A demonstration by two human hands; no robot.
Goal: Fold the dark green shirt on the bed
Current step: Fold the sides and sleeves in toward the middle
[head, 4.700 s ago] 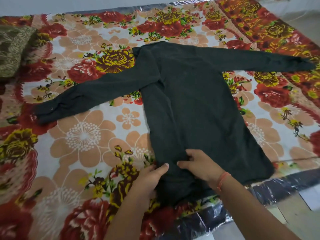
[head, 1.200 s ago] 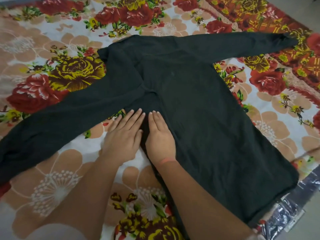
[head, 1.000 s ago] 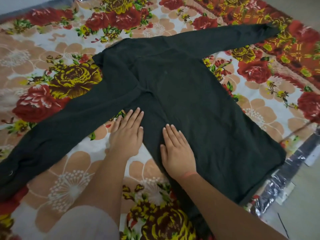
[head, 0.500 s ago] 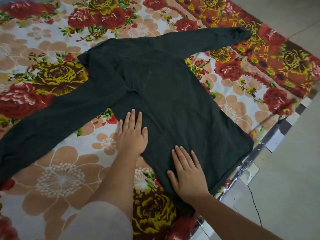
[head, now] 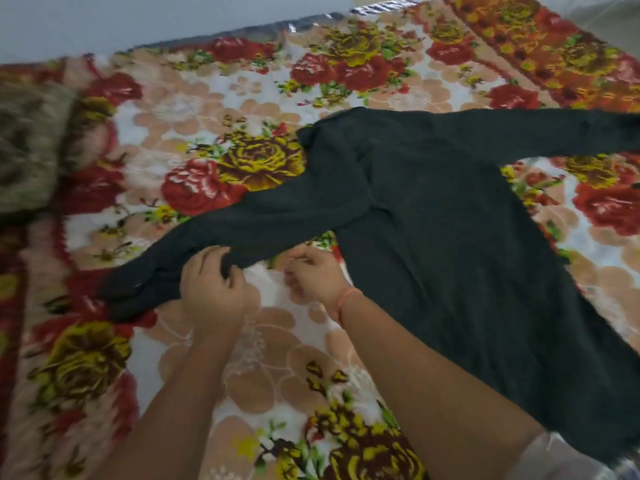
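Here, left hand (head: 214, 289) gripping shirt (head: 450, 244) sleeve; right hand (head: 313, 273) curled, grip unclear.

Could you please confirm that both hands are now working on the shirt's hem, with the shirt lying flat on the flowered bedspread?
Not quite: the hands are not at the hem. The head view shows the left hand with a grip on the shirt's outstretched sleeve and the right hand just beside it. The rest holds: the shirt lies flat on the flowered bedspread.
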